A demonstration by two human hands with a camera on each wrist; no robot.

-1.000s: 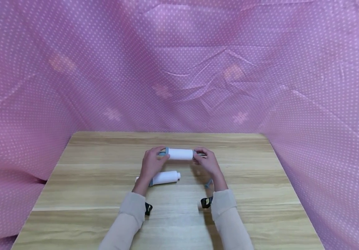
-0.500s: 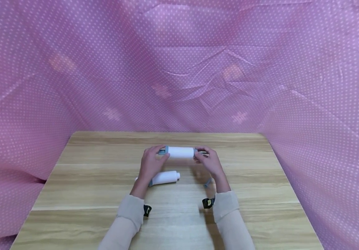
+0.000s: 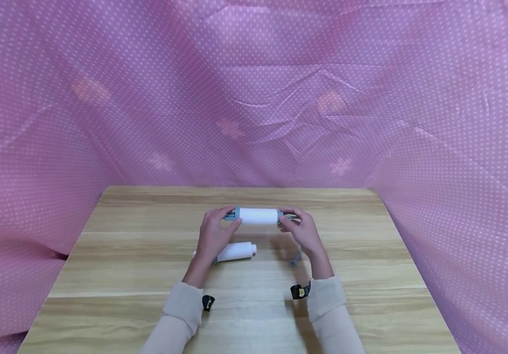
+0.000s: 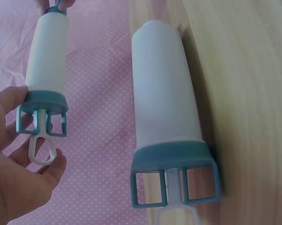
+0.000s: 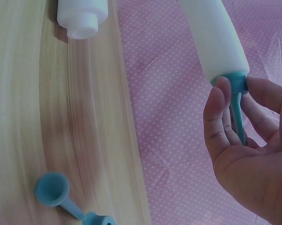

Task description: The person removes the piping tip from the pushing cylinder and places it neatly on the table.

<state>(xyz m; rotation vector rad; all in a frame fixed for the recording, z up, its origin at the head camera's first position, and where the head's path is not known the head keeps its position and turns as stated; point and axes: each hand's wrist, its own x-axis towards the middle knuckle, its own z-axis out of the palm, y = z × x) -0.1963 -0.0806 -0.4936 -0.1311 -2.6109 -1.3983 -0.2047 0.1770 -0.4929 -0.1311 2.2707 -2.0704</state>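
Both hands hold a white icing syringe (image 3: 258,216) level above the table, one hand at each end. My left hand (image 3: 213,231) grips its teal collar, the end with two finger loops and a white pull ring (image 4: 42,150). At the other end my right hand (image 3: 301,231) pinches the teal nozzle cap (image 5: 238,82), its thin tube (image 5: 237,117) running between the fingers. A second white syringe (image 3: 238,251) lies on the table beneath my left wrist, its collar and loops (image 4: 173,157) plain in the left wrist view.
On the wooden table (image 3: 254,314), a teal funnel-shaped nozzle (image 5: 51,189) lies below my right hand. Beside it is another small teal piece (image 5: 98,219), partly cut off by the frame. A pink dotted cloth (image 3: 254,123) hangs around the back and sides.
My right hand has shifted slightly to the right, and the held syringe has moved a little right too. The second syringe and the loose nozzle lie where they were.
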